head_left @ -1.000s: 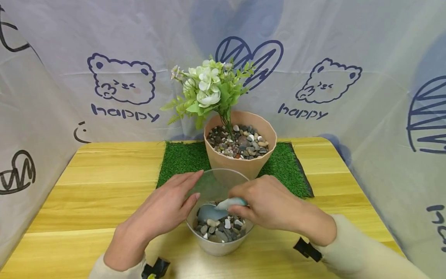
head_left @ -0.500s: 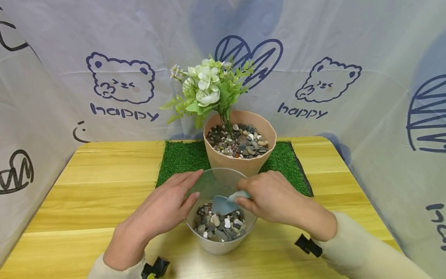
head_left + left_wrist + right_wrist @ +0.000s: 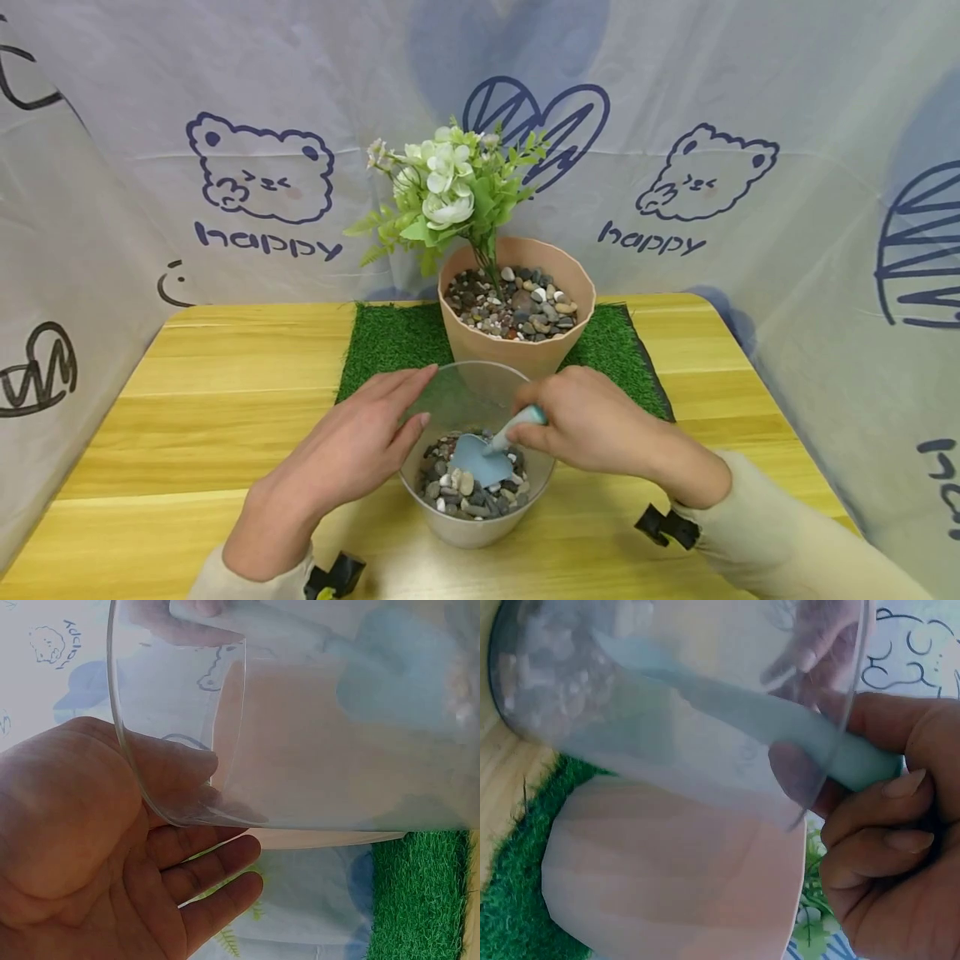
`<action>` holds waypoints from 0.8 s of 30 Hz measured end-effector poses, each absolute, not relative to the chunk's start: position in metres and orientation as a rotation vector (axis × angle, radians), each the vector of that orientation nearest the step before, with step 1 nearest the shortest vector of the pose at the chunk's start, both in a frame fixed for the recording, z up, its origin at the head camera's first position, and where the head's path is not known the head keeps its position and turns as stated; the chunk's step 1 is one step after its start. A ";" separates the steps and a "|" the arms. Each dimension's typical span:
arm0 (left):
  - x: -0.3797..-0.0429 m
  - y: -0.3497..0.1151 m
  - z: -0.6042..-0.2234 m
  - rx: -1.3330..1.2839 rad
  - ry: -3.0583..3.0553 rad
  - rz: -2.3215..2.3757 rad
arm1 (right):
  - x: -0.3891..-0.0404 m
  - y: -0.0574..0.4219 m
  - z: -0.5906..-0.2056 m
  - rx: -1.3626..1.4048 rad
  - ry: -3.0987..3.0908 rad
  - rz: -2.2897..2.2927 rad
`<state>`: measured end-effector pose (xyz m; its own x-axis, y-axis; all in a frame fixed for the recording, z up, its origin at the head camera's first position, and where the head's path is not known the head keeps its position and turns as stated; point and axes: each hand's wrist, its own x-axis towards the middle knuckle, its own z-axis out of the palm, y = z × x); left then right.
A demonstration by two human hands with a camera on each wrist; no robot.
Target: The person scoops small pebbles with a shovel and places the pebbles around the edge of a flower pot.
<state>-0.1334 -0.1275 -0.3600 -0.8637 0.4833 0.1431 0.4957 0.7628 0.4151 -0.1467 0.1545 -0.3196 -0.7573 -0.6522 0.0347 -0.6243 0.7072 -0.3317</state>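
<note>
My right hand (image 3: 592, 421) grips the pale handle of a small light-blue trowel (image 3: 480, 461), its fingers curled round it in the right wrist view. The trowel's blade (image 3: 386, 664) lies inside a clear container (image 3: 480, 533), against a bed of mixed pebbles (image 3: 472, 498). Grey, tan and white stones make up that bed. On the container's left side, my left hand (image 3: 348, 442) rests at the rim with its fingers fairly straight. The left wrist view shows the left thumb (image 3: 191, 761) through the clear wall, while several fingers lie outside.
Just behind the container stands a peach pot (image 3: 517, 354) holding pebbles and white artificial flowers (image 3: 447, 179). It sits on a green turf mat (image 3: 401, 337) on the wooden table (image 3: 217, 400). A printed curtain (image 3: 420, 67) surrounds the table's back and sides.
The trowel blade rises from the pebbles, shifts right, then comes down onto them again with its handle tilted more steeply. Some pebbles are rearranged. My left hand stays at the rim.
</note>
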 end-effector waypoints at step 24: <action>-0.134 -0.126 -0.360 -0.805 -2.940 -0.697 | -0.153 0.161 -0.316 -0.833 2.599 -0.755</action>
